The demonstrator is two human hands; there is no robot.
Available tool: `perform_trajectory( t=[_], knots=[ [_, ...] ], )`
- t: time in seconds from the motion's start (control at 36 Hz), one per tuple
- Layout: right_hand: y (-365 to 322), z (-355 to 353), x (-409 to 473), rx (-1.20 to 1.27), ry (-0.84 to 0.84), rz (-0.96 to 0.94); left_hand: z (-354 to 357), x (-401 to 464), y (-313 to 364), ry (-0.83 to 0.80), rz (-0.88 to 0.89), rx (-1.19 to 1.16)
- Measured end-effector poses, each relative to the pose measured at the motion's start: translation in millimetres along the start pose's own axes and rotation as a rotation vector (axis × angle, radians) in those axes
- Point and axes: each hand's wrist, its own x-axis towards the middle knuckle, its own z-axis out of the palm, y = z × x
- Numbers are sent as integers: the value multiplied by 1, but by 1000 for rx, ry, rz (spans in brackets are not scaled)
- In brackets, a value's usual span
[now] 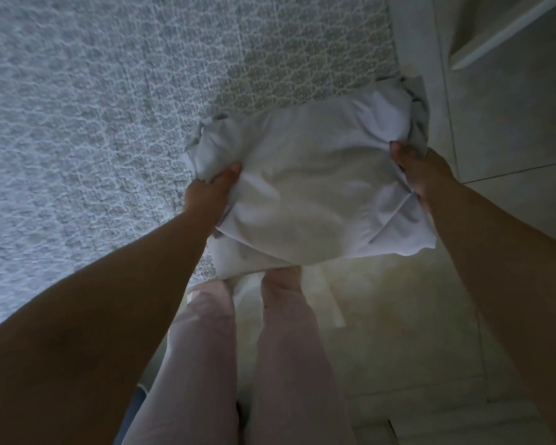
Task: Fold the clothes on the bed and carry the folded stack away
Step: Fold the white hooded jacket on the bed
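While both hands clutch it, the stack hangs over the bed's edge.
Biggest is the bed (93,139) with its patterned cover; next the pale folded stack (308,187), held above the bed's corner and the tiled floor (398,332); the left hand (209,194) and right hand (421,175) each curl around one side.
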Motion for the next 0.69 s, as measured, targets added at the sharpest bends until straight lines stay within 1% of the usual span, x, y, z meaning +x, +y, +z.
perform_trajectory(
  t=[0.06,0.17,0.22,0.25,0.28,0.31,0.33,0.36,0.39,0.42,0.44,0.47,0.53,0.61,0.69],
  knots=[
    [-3,2,1,-40,11,2,-2,0,-3,-13,-24,29],
    [-8,2,-3,-162,34,0,-4,0,-3,-34,-1,51],
    [-7,1,-12,-215,49,5,0,0,-3,2,26,78],
    [-6,1,-19,-304,94,-5,2,-4,-2,63,57,125],
    [-5,3,-29,-450,166,-44,4,-9,-2,156,132,217],
    [-3,6,-40,-619,242,-130,5,-17,-1,258,267,347],
    [-2,11,-51,-776,295,-262,5,-24,0,327,450,478],
    [-1,17,-62,-898,302,-402,6,-34,1,333,661,575],
    [1,24,-69,-979,271,-516,9,-42,1,277,865,642],
    [2,30,-76,-1035,219,-575,15,-51,-2,184,1033,694],
    [5,35,-80,-1069,166,-581,20,-60,-7,86,1137,752],
    [7,40,-82,-1086,123,-554,26,-68,-13,-1,1168,828],
    [16,47,-83,-1101,66,-489,34,-78,-25,-92,1101,979],
    [30,53,-79,-1150,-9,-477,39,-72,-37,-103,1012,1104],
    [33,53,-74,-1185,-24,-453,45,-65,-34,-140,942,1195]
  ],
)
